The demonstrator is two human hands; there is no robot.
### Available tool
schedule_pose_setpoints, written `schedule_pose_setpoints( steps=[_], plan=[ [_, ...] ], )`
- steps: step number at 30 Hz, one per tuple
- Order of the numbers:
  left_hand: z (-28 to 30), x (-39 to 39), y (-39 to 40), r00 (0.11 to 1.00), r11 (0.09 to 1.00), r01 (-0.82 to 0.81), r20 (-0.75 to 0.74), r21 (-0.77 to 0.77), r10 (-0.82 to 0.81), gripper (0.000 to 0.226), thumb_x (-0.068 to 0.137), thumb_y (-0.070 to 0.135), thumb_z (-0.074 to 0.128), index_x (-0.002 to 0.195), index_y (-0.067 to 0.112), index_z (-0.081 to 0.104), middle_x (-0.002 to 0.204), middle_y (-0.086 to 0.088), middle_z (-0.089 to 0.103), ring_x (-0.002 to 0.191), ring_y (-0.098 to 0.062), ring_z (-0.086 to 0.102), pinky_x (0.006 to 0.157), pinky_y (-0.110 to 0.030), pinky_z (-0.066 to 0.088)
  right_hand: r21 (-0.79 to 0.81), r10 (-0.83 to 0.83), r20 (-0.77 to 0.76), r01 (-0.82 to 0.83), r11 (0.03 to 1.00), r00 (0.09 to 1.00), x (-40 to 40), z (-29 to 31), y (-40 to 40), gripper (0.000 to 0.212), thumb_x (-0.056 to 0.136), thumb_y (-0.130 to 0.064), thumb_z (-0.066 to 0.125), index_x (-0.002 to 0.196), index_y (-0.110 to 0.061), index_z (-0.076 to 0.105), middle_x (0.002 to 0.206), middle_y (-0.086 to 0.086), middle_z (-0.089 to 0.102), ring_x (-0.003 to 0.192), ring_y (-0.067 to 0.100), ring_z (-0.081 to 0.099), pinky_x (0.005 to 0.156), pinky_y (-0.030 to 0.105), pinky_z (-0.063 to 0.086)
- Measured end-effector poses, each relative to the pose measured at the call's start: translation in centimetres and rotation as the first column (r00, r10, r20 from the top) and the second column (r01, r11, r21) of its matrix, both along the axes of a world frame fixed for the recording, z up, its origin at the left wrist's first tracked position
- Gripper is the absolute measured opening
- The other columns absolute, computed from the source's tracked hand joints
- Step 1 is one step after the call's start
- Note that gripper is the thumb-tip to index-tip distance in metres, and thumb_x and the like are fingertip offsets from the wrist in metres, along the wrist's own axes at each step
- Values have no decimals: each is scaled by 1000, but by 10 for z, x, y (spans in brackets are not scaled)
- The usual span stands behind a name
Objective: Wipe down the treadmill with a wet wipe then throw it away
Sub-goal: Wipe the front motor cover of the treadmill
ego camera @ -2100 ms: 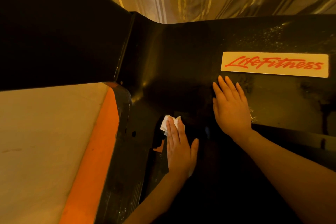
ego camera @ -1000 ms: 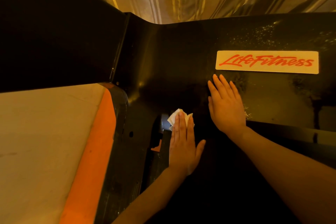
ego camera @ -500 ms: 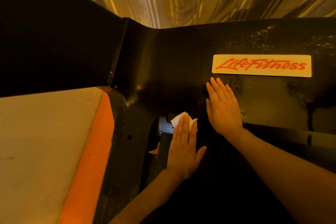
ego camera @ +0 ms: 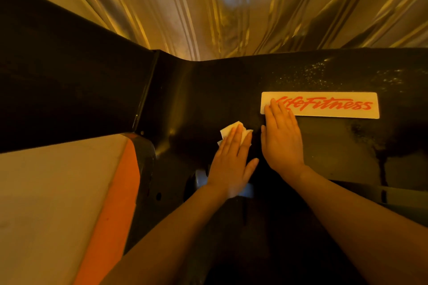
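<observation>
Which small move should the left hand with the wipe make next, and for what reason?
Probably slide the wet wipe rightward and up, toward the logo sticker. The left hand presses it flat on the black treadmill cover, and speckles near the sticker suggest unwiped surface there.

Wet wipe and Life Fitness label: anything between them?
Head view: only bare black treadmill cover between wet wipe and label; the right hand lies just beside.

A shiny golden curtain (ego camera: 231, 7) with long vertical folds fills the view from ten to two o'clock. At eight o'clock lies a pale beige floor (ego camera: 46, 192), edged on its right by an orange strip (ego camera: 111, 215).
</observation>
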State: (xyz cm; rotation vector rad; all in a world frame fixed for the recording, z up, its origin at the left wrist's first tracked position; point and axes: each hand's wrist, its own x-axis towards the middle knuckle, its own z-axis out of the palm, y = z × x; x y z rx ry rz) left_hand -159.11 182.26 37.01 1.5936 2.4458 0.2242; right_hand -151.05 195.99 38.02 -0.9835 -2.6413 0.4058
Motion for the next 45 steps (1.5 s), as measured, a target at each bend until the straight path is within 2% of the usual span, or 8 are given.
schedule_pose_setpoints(
  steps=[8,14,18,28,31,34,40,45],
  plan=[
    [20,-38,46,998,998,50,38,-22,-50,70,96,55,20,156,21,6,164,-2,-6,149,-15,-12,119,-35,3,-12,-2,36,3,1000,999,-5,2,28,52,96,-18,53,144,0,41,153,19,35,145,34,27,118,48,24],
    [34,-61,87,997,996,41,63,-75,-37,64,103,48,27,156,22,3,163,0,-10,148,-13,-14,115,-32,-3,-18,-6,106,7,1000,994,-12,5,42,53,100,-20,47,149,-5,33,158,15,24,149,29,16,119,42,10],
    [44,-74,115,996,993,3,92,-116,8,63,103,48,27,156,25,3,164,2,-10,149,-13,-12,118,-39,1,7,-31,80,31,1000,996,-16,1,43,53,94,-19,57,142,-2,44,152,18,37,144,32,30,116,46,22],
    [46,-103,171,994,997,-46,92,-57,52,60,103,48,27,156,27,9,164,1,-3,150,-16,-5,119,-43,11,-35,-31,104,35,999,994,-18,2,47,52,98,-26,49,146,-8,39,155,11,33,147,26,23,116,38,10],
    [45,-105,172,992,998,-57,114,-35,61,57,104,46,26,156,30,10,164,3,-3,150,-14,-4,119,-44,13,-80,-3,50,7,997,999,-16,3,49,52,101,-27,44,150,-11,32,159,8,24,149,22,14,116,34,1],
    [42,-107,163,996,998,-53,77,46,50,54,104,45,24,155,35,6,164,4,-7,149,-13,-9,119,-40,10,-144,-30,0,30,989,1000,-15,6,49,52,100,-24,49,148,-9,36,158,9,27,148,22,18,115,33,5],
    [30,-126,146,962,961,-257,-63,105,265,58,105,41,24,156,21,6,164,-3,0,150,-17,-6,119,-32,-2,-138,36,25,-32,990,999,-24,27,72,54,104,-26,39,153,-14,22,163,4,10,150,19,4,115,29,-4],
    [17,-126,128,943,931,-325,-17,170,332,54,105,39,24,154,16,22,163,-5,13,150,-17,2,120,-31,2,-52,204,53,-202,978,977,-56,40,95,55,103,-25,42,152,-11,23,162,8,15,150,22,9,116,30,0]
  ],
)
